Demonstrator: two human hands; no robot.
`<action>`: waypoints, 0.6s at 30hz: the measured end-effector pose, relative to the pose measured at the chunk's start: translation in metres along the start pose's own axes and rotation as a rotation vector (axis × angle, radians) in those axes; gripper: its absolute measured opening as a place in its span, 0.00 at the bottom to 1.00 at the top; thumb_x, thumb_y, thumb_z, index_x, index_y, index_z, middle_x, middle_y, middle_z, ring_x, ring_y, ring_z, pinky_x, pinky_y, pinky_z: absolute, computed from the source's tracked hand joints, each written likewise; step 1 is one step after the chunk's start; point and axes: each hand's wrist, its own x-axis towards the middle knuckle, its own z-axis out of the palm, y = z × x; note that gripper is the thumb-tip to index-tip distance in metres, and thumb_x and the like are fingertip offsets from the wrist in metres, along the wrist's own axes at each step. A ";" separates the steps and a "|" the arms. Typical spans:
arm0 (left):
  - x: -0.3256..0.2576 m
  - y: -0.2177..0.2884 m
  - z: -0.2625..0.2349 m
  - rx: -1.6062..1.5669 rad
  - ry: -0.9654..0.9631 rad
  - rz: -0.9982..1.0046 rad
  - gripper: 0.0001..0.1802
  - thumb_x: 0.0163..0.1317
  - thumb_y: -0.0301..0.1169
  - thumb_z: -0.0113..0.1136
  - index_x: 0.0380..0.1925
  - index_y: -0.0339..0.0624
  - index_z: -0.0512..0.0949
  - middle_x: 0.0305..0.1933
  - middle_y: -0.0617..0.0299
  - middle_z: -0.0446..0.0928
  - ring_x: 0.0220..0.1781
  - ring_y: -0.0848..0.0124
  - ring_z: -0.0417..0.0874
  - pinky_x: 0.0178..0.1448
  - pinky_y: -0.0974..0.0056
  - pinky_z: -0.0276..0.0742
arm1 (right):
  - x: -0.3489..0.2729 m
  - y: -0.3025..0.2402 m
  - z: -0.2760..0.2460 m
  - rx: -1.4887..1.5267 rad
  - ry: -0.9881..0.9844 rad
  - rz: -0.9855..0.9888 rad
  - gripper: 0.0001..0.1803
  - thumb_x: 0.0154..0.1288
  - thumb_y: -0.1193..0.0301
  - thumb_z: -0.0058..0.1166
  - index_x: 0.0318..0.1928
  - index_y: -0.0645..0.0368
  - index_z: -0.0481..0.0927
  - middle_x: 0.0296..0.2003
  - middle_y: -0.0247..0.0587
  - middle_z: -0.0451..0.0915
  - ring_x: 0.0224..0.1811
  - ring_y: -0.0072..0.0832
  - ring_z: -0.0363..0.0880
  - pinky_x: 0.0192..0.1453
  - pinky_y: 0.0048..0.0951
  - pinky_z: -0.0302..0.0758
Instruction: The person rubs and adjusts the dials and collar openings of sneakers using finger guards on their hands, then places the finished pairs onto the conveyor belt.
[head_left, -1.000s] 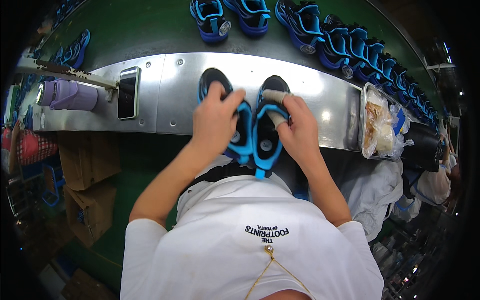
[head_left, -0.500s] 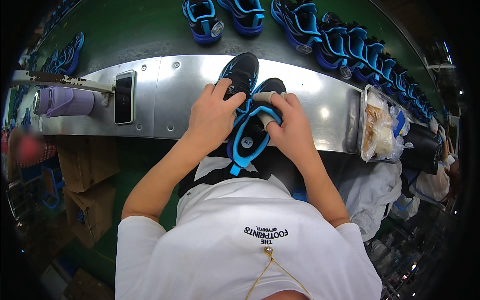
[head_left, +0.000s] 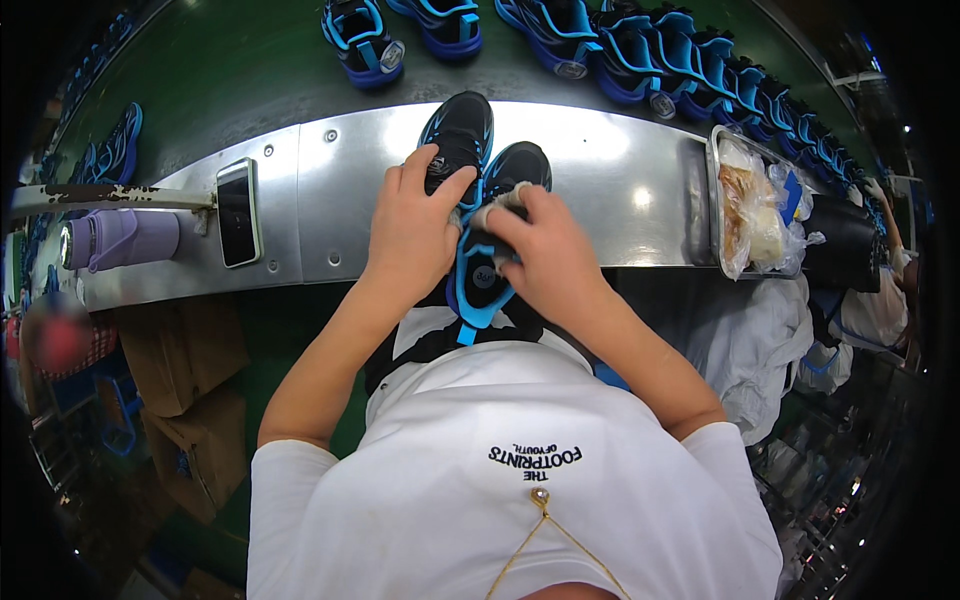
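Two black shoes with bright blue trim lie side by side, toes pointing away from me, on a shiny metal ledge (head_left: 620, 170). My left hand (head_left: 415, 230) grips the left shoe (head_left: 462, 125) across its middle. My right hand (head_left: 548, 258) pinches a small grey pad (head_left: 500, 203) and presses it onto the top of the right shoe (head_left: 520, 165). The blue heel of the right shoe (head_left: 478, 290) hangs over the ledge's near edge, close to my white shirt.
On the ledge are a phone (head_left: 238, 212) and a purple bottle (head_left: 120, 240) at left, and a metal tray (head_left: 712, 200) of plastic bags at right. A green belt (head_left: 240, 70) behind carries several matching shoes (head_left: 650, 50). Cardboard boxes (head_left: 190, 370) stand lower left. Another person (head_left: 885, 290) is far right.
The left shoe has slid farther from me across the ledge. Both hands followed it upward, and the right hand's pad now rests on the right shoe's top.
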 end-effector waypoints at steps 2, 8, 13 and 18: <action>-0.002 0.003 -0.013 -0.098 -0.072 0.050 0.28 0.47 0.25 0.62 0.54 0.48 0.78 0.67 0.41 0.62 0.59 0.45 0.68 0.63 0.49 0.67 | 0.004 0.004 -0.001 0.052 0.017 0.027 0.24 0.43 0.79 0.66 0.45 0.49 0.79 0.43 0.44 0.73 0.44 0.45 0.75 0.46 0.41 0.77; -0.012 0.023 -0.045 0.071 -0.076 0.073 0.30 0.53 0.35 0.69 0.58 0.46 0.75 0.71 0.44 0.57 0.70 0.45 0.59 0.70 0.49 0.57 | 0.018 0.019 -0.020 0.265 0.064 0.184 0.18 0.48 0.76 0.60 0.44 0.53 0.80 0.31 0.45 0.73 0.40 0.45 0.76 0.43 0.40 0.75; -0.036 0.046 -0.027 -0.360 -0.124 -0.193 0.18 0.52 0.25 0.65 0.44 0.38 0.75 0.42 0.52 0.76 0.33 0.63 0.79 0.39 0.64 0.75 | 0.033 0.036 -0.034 0.245 0.135 0.225 0.15 0.49 0.75 0.59 0.42 0.53 0.82 0.33 0.45 0.78 0.35 0.42 0.78 0.41 0.36 0.75; -0.015 0.051 0.023 -0.267 -0.208 -0.233 0.20 0.52 0.26 0.62 0.44 0.37 0.67 0.39 0.47 0.75 0.36 0.49 0.80 0.37 0.51 0.77 | 0.022 0.037 -0.022 0.162 0.119 0.197 0.17 0.50 0.75 0.60 0.44 0.53 0.82 0.32 0.45 0.77 0.35 0.43 0.78 0.39 0.37 0.76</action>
